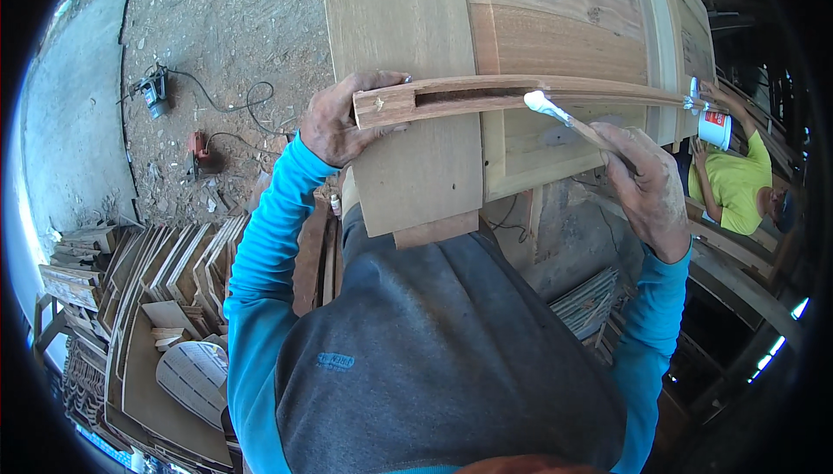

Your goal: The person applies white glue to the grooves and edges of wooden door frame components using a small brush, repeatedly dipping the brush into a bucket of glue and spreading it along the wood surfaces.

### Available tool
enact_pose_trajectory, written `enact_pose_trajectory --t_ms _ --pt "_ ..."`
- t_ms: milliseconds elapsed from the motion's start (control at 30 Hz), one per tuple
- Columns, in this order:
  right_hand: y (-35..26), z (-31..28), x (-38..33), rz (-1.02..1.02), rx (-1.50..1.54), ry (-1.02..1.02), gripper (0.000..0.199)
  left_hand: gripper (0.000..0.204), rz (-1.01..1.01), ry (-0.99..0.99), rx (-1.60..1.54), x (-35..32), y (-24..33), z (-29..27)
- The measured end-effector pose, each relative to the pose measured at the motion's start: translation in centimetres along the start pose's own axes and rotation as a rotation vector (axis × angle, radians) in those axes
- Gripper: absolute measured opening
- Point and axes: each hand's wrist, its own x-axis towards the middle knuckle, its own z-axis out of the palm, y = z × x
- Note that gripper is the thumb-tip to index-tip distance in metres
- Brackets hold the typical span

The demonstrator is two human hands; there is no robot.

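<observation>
My left hand [337,118] is closed around the near-left end of a long, slightly curved wooden rail [495,85]. A dark slot [468,96] is cut along the rail's edge. Between the fingers of my right hand [646,183] is a thin wooden stick [592,134], its tip thickly coated with white paste [545,105]. That coated tip sits at the rail's lower edge, by the right part of the slot; whether it touches the wood I cannot tell. Beneath the rail lies a wide plain board [408,14], beside a panelled wooden piece [564,31].
A white tub [714,129] stands at the rail's far right end, next to a co-worker in a yellow shirt [733,179]. Corded power tools [154,92] lie on the littered ground at left. Stacked boards [165,274] fill the lower left. Metal slats [586,302] lie below the bench.
</observation>
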Motion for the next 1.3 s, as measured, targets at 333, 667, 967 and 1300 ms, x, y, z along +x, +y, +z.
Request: enact_pose_trajectory --t_ms 333,667,967,1300 --pt "-2.3 -1.0 2.1 -0.190 -0.507 0.009 0.040 0.059 0.074 0.018 -0.005 -0.1 -0.9 0.4" --pt "-7.1 0.7 5.1 -0.314 -1.034 -0.137 0.028 0.058 0.033 -0.028 -0.030 0.2 -0.4 0.1" --pt "-8.9 -0.3 6.2 -0.284 -1.073 -0.358 0.040 0.058 0.183 0.033 -0.027 0.0 -1.3 0.5" --pt "-11.6 1.5 7.1 -0.442 -1.007 -0.256 0.027 0.056 0.203 0.058 -0.048 0.1 -1.3 0.5"
